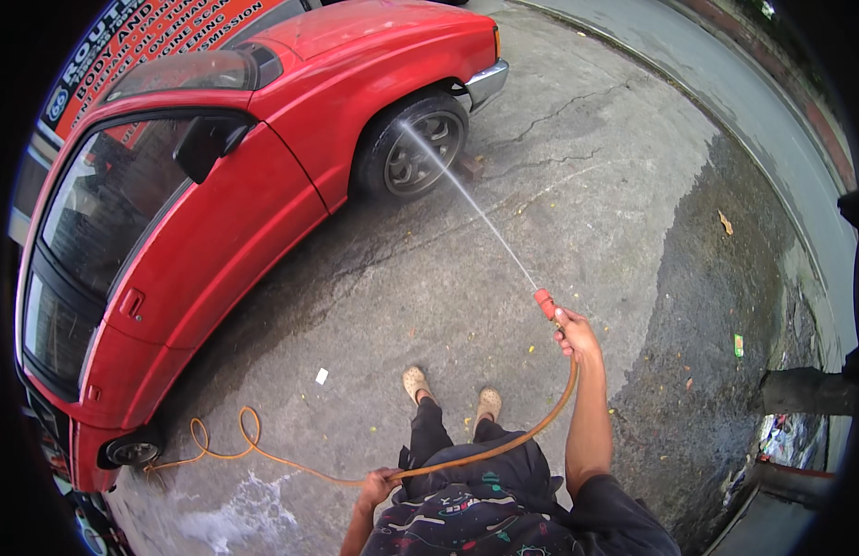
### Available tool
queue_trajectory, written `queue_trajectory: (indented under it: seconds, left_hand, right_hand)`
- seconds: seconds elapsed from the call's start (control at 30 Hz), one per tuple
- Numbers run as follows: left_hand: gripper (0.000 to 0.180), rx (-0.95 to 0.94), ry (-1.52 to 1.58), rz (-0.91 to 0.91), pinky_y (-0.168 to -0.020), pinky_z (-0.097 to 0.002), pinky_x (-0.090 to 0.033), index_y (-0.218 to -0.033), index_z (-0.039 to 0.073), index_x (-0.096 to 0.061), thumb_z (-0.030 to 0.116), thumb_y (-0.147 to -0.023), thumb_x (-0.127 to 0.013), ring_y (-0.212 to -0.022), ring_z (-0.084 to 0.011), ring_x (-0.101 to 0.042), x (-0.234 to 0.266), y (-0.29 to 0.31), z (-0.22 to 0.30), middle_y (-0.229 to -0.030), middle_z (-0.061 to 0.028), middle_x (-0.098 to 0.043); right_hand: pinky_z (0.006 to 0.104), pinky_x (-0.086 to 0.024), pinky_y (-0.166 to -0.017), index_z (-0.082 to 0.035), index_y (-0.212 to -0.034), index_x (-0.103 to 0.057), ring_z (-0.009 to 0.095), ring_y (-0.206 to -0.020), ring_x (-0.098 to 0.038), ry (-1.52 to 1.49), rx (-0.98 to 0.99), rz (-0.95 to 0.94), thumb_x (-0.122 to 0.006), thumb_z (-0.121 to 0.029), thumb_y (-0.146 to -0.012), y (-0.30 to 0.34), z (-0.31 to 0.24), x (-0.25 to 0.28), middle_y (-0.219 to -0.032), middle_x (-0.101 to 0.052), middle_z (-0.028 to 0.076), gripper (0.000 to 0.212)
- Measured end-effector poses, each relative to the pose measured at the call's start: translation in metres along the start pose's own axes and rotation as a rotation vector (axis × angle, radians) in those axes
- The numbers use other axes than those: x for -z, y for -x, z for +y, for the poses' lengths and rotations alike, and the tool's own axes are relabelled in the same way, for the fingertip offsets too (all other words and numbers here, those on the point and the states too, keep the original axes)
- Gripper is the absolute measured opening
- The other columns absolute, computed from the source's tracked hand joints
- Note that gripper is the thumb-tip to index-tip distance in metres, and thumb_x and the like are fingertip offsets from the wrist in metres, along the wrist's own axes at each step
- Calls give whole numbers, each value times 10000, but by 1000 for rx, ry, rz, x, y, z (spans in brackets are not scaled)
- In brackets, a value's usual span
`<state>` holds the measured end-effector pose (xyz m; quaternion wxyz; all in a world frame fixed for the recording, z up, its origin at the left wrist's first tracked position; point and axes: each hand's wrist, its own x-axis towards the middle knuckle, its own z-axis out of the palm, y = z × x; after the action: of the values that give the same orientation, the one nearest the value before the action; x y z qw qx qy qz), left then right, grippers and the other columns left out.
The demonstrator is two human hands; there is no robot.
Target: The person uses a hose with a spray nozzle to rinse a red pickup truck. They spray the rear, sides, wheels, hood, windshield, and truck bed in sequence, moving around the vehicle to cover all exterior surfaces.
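Note:
My right hand (576, 335) is closed round the end of an orange garden hose, just behind its red nozzle (545, 303). From the nozzle a thin jet of water (485, 218) runs up and left onto the front wheel (424, 153) of a red car (262, 195). The tyre looks wet and spray blurs its upper left side. Lower down, my left hand (381, 484) grips the hose (503, 448) where it crosses in front of my body. Beyond that hand the hose loops over the ground toward the rear wheel (133, 451).
Concrete pavement (568, 204) lies round my feet, with a dark wet patch (717, 296) at right and foamy water (244, 514) at lower left. A block (471, 168) sits by the front wheel. Behind the car stands a red sign (160, 56). A road (763, 102) curves along the far right.

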<state>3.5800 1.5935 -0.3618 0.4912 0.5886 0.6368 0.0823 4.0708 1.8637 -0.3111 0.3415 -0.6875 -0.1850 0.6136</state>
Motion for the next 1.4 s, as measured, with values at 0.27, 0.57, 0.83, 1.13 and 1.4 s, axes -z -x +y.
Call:
queue_trajectory:
  seconds: [0.27, 0.57, 0.83, 1.13, 1.4]
  left_hand:
    - [294, 10, 30, -1, -691, -339, -489, -1041, 79, -676, 118, -753, -720, -765, -247, -633, 6, -6, 6, -848, -127, -654]
    - [283, -28, 64, 54, -685, -329, -486, -1033, 60, -670, 75, -753, -700, -756, -247, -631, -4, -32, 3, -825, -126, -647]
    - [296, -109, 121, 38, -686, -325, -486, -1047, 52, -662, 99, -758, -707, -753, -243, -631, 13, -89, 11, -839, -134, -643]
    - [305, -15, 209, 89, -694, -321, -489, -1045, 68, -675, 98, -745, -721, -742, -242, -626, 56, -195, 23, -829, -132, -639]
    - [318, 34, 245, 65, -679, -326, -487, -1029, 74, -684, 85, -715, -735, -735, -239, -626, 111, -279, 27, -796, -120, -633]
  right_hand:
    - [211, -255, -325, -102, -1194, -568, 49, -393, -323, 75, 42, 131, -503, -374, -940, 0, 8, 9, -564, -457, -7, 377]
    - [228, -264, -339, -106, -1187, -586, 57, -408, -335, 90, 48, 136, -490, -348, -944, 9, -17, 16, -567, -454, -5, 356]
    - [241, -277, -350, -160, -1261, -562, 69, -424, -347, 202, 91, 148, -501, -316, -936, -17, -78, -22, -610, -479, 10, 366]
    - [250, -280, -364, -157, -1293, -541, 73, -444, -366, 438, 131, 120, -543, -283, -920, -121, -181, -123, -658, -522, 12, 394]
    - [255, -275, -341, -123, -1301, -526, 73, -416, -344, 509, 59, 56, -555, -266, -917, -212, -246, -202, -630, -515, 14, 411]
